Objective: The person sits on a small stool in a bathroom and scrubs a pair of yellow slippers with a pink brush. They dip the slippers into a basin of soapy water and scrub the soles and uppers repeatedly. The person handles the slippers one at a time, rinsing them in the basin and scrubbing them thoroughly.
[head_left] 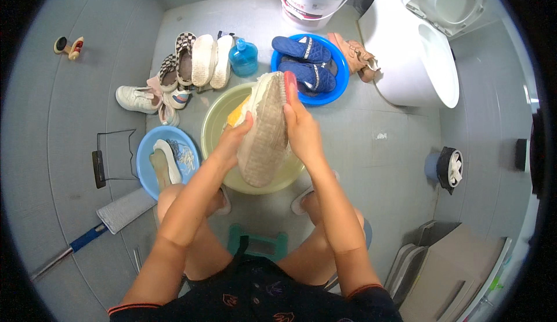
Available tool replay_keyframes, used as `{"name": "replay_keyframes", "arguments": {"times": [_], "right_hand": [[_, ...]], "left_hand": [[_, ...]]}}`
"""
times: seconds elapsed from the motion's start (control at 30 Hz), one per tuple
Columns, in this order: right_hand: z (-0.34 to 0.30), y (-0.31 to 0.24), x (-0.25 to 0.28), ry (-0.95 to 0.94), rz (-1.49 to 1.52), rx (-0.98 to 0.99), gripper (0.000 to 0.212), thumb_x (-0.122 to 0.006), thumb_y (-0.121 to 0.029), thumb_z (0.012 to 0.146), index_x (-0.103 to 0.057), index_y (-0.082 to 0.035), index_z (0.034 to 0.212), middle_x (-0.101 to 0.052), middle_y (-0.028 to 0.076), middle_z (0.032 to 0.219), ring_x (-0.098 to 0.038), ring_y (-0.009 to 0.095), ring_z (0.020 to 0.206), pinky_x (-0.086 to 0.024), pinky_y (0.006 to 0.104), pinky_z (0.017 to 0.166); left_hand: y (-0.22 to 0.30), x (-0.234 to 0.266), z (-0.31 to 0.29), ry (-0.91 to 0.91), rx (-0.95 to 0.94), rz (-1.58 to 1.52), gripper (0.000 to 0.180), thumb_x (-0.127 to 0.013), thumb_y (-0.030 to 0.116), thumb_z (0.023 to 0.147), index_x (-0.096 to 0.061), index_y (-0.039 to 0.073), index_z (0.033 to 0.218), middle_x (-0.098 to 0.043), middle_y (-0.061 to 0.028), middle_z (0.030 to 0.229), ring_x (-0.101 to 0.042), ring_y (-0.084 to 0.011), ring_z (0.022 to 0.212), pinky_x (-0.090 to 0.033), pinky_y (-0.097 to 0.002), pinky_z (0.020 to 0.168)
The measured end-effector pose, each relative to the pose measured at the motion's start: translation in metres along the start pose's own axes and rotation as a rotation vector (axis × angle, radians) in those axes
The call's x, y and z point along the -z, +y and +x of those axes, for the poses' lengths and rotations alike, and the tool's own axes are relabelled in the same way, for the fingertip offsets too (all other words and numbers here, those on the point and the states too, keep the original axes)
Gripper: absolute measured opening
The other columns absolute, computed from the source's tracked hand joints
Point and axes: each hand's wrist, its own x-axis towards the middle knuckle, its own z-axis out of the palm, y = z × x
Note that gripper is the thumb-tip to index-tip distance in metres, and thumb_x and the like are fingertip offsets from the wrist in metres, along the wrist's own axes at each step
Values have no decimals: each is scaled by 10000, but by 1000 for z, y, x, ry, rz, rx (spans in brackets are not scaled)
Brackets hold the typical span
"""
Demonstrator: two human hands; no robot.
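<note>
A shoe [263, 133] with a dirty beige sole is tilted up over a pale yellow-green basin [210, 126]. My left hand [233, 139] is closed around its left side, near a patch of yellow. In my right hand [303, 127] is a red scrubbing brush [290, 85], its bristles against the right edge of the sole near the upper end. The basin's contents are mostly hidden behind the shoe and my hands.
A light-blue basin [141, 162] holds insoles and laces. Shoes [184, 60] stand at the back left beside a blue bottle [243, 59]. Blue slippers [307, 75] lie in a blue basin [343, 84]. A white bucket [316, 2], brown boots [352, 55] and a toilet [400, 60] stand farther back.
</note>
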Motion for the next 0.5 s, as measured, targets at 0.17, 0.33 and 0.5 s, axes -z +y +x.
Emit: {"name": "replay_keyframes", "arguments": {"times": [0.17, 0.33, 0.5], "right_hand": [[-29, -17, -6, -115, -96, -50, 477, -445, -261, 995, -356, -290, 1463, -604, 241, 1156, -608, 463, 944, -498, 467, 788], [-3, 1, 4, 16, -65, 22, 492, -447, -267, 993, -334, -291, 1471, -622, 249, 1023, -612, 457, 874, -492, 488, 739], [-34, -11, -6, -27, -88, 68, 493, -446, -269, 991, -334, -268, 1472, -633, 259, 856, -628, 440, 758, -492, 514, 674]], "left_hand": [[8, 11, 2, -5, 48, -40, 475, -557, 333, 974, -472, 64, 1356, -597, -93, 1241, -596, -226, 1088, -493, -387, 914], [9, -1, -1, -70, 65, -87, 492, -558, 350, 970, -478, 39, 1343, -603, -100, 1233, -602, -228, 1081, -495, -378, 911], [10, 12, 5, -49, 37, -71, 474, -551, 332, 977, -482, 31, 1337, -607, -92, 1219, -607, -215, 1063, -495, -371, 906]]}}
